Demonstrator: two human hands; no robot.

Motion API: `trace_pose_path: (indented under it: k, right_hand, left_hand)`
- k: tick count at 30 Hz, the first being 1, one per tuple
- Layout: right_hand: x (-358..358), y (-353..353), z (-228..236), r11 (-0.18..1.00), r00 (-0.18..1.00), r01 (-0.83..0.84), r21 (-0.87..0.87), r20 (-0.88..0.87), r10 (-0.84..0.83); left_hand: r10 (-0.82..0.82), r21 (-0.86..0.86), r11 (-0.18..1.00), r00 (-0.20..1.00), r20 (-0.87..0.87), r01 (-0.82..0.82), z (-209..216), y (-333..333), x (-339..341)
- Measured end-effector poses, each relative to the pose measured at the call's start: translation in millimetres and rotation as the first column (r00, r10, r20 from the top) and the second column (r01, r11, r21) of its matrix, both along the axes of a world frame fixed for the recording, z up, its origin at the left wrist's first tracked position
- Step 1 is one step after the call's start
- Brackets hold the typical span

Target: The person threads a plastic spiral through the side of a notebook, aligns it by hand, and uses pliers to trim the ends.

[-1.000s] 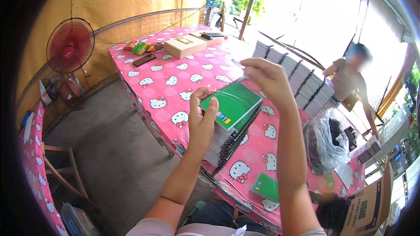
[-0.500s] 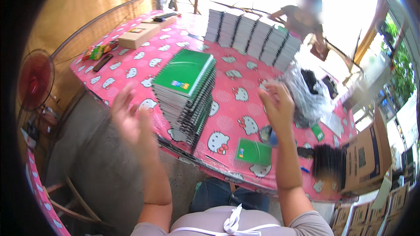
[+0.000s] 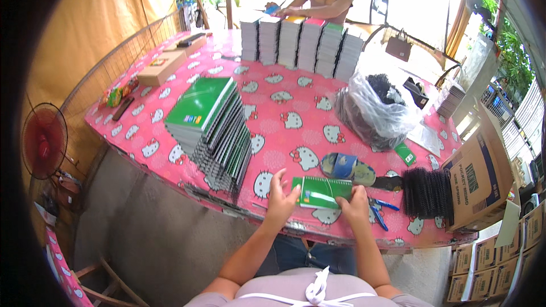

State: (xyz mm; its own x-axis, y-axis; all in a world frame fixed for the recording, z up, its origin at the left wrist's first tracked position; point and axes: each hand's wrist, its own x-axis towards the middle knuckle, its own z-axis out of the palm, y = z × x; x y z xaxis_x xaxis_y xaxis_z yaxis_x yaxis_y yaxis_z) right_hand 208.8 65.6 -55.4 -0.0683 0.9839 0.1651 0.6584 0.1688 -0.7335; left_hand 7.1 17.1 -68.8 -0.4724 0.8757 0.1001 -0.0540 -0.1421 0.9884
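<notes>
A small green spiral notebook [image 3: 321, 192] lies near the table's front edge, its wire coil along the far side. My right hand [image 3: 355, 207] grips its right end, thumb on the cover. Beside the left end is my left hand [image 3: 280, 202], fingers apart and the thumb against the notebook's edge. To the left stands a tall, leaning stack of green spiral notebooks [image 3: 207, 122]. Just beyond the small notebook lies a blue patterned slipper-shaped item [image 3: 346, 166]. Blue pens [image 3: 380, 216] rest right of my right hand.
Black coils [image 3: 425, 193] stand by an open cardboard box [image 3: 478, 173] on the right. A clear plastic bag [image 3: 375, 116] holds black items. Stacks of notebooks [image 3: 298, 45] line the far side, where another person [image 3: 327, 0] works. A fan [image 3: 44, 139] stands at left.
Both hands have come down from the air to the small notebook, and the right has taken hold of it. The view has shifted. The other person now leans behind the far stacks.
</notes>
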Motion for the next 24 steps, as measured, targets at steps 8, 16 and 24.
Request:
trace_pose_path:
  k: [8, 16, 24]
  right_hand:
    - [-17.8, 0.0, -18.3, 0.943, 0.820, -0.295, 0.153, -0.467, 0.332]
    - [-12.5, -9.9, -2.3, 0.934, 0.897, -0.317, 0.165, -0.266, 0.352]
    - [161.3, 96.8, 19.3, 0.904, 0.642, 0.367, 0.218, 0.645, -0.416]
  left_hand:
    - [0.023, 0.185, 0.976, 0.797, -0.604, 0.112, 21.1, -7.0, 17.5]
    - [0.113, 0.134, 0.991, 0.452, -0.885, 0.015, 38.6, 0.1, 42.9]
    - [0.045, 0.143, 0.979, 0.529, -0.848, 0.146, 57.9, 19.8, 38.8]
